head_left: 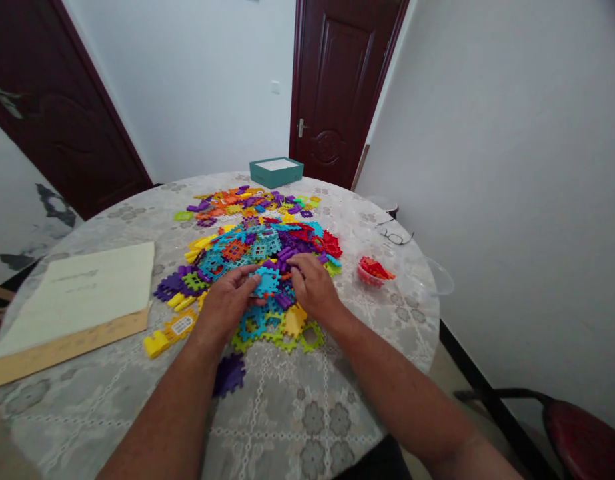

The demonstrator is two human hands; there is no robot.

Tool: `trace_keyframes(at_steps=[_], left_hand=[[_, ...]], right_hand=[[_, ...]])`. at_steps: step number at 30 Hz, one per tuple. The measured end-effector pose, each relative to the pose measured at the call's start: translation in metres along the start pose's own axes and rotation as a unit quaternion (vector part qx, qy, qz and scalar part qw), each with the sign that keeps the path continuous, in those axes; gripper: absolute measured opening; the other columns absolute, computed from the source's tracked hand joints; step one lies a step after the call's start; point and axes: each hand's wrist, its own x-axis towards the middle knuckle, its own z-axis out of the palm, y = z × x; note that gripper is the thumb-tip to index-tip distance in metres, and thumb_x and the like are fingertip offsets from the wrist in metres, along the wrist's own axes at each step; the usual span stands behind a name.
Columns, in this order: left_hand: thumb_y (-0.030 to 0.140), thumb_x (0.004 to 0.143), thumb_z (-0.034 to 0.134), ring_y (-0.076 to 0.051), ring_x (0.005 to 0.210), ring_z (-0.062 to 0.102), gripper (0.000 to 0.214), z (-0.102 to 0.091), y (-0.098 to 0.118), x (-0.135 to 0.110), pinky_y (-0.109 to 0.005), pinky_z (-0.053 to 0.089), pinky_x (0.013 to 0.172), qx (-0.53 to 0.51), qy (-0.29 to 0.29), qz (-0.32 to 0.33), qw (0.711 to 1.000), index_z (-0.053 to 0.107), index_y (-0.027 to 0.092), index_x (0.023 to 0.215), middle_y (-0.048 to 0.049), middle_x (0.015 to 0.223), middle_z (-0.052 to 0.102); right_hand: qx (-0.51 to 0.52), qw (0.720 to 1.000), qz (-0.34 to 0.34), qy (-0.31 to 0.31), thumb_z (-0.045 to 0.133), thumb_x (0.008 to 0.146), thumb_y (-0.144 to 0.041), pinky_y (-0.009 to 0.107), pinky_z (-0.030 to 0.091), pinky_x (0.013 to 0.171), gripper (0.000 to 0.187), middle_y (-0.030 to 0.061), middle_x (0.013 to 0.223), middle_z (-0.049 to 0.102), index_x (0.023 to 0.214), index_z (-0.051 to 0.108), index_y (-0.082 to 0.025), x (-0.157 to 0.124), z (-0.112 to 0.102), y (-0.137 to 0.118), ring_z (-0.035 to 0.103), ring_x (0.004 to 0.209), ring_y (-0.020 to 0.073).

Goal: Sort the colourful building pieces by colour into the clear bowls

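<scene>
The blue piece (pixel 266 281) sits at the near edge of the pile (pixel 260 250), in the middle of the table (pixel 307 413). The left hand (pixel 227 301) holds it, with fingers on top and the thumb under. The right hand (pixel 313 287) is just beside it, fingers bent down on purple bits (it is too hard to see if it grips one). The pile has many colours: blue, purple, red, yellow and green. One purple piece (pixel 230 373) lies alone near the left arm. A paper (pixel 82 293) lies to the left. A bowl (pixel 373 272) of red bits and glasses (pixel 394 235) are to the right. A box (pixel 276 171) stands at the far side.
</scene>
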Motion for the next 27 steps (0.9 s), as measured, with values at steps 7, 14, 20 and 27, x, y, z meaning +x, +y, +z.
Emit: trace_keyframes(at_steps=[7, 14, 20, 27], left_hand=[[0.028, 0.092, 0.069, -0.015, 0.072, 0.073, 0.037, 0.004, 0.004, 0.001, -0.027, 0.065, 0.070, -0.036, 0.055, -0.024, 0.998, 0.071, 0.022, 0.129, -0.0007, 0.087, 0.071], [0.023, 0.094, 0.067, -0.014, 0.071, 0.073, 0.036, 0.006, 0.007, 0.000, -0.021, 0.060, 0.056, -0.043, 0.065, -0.037, 0.996, 0.069, 0.021, 0.130, -0.0036, 0.096, 0.074], [0.023, 0.092, 0.069, -0.014, 0.070, 0.073, 0.035, 0.006, 0.002, 0.002, -0.023, 0.063, 0.060, -0.050, 0.060, -0.023, 0.997, 0.070, 0.020, 0.128, -0.0034, 0.095, 0.073], [0.027, 0.092, 0.071, -0.012, 0.070, 0.071, 0.037, 0.007, -0.003, 0.000, -0.027, 0.067, 0.065, -0.060, 0.059, -0.015, 0.996, 0.069, 0.017, 0.127, -0.0009, 0.087, 0.067]], right_hand=[[-0.287, 0.950, 0.121, -0.015, 0.051, 0.106, -0.041, 0.049, 0.044, 0.113, 0.041, 0.0258, 0.133, 0.065, 0.113, 0.075, -0.009, 0.002, -0.032, 0.053, 0.056, 0.129, 0.0348], [-0.324, 0.921, 0.179, -0.121, 0.043, 0.108, -0.049, 0.041, 0.046, 0.104, 0.054, 0.0241, 0.117, 0.073, 0.115, 0.076, -0.007, 0.001, -0.028, 0.053, 0.064, 0.118, 0.0330], [-0.323, 0.915, 0.208, -0.125, 0.045, 0.107, -0.053, 0.041, 0.048, 0.101, 0.055, 0.0252, 0.124, 0.070, 0.113, 0.077, -0.009, -0.001, -0.022, 0.059, 0.063, 0.117, 0.0327], [-0.301, 0.943, 0.134, -0.035, 0.055, 0.102, -0.034, 0.050, 0.047, 0.101, 0.036, 0.0294, 0.116, 0.067, 0.115, 0.071, -0.004, -0.003, -0.027, 0.054, 0.059, 0.116, 0.0376]])
